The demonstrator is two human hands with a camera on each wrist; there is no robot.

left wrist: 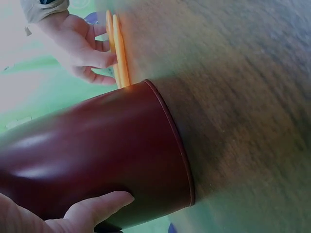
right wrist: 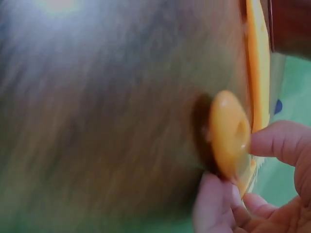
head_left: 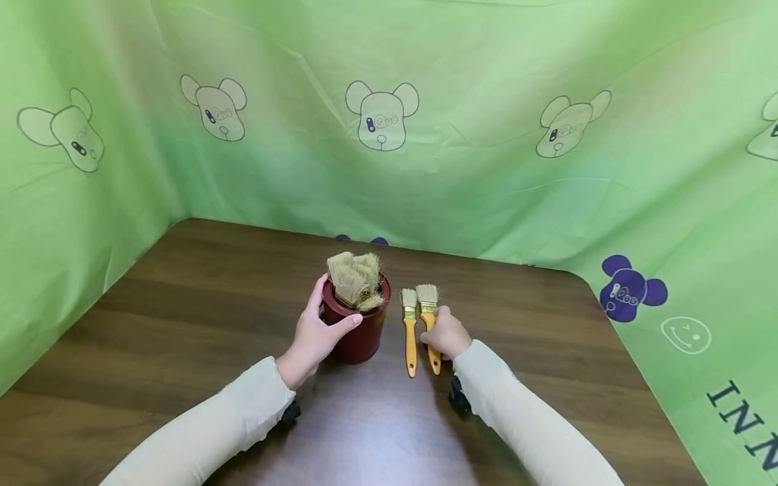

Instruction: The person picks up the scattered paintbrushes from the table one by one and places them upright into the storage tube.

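My left hand (head_left: 315,341) holds a dark red cylindrical pot (head_left: 361,339) near its rim, thumb on the near side and fingers round the left. Several pale bristle heads of paintbrushes (head_left: 354,275) stick up out of the pot, their handles hidden inside. Right of it, two paintbrushes with yellow-orange handles lie side by side on the table, bristles away from me. My right hand (head_left: 448,334) pinches the wider, right-hand paintbrush (head_left: 428,297) by its handle, which passes between thumb and fingers in the right wrist view. The narrower paintbrush (head_left: 410,341) lies between that hand and the pot.
The brown wooden table (head_left: 213,304) has rounded far corners. A green cloth (head_left: 474,169) printed with mouse-like heads hangs behind it and along both sides.
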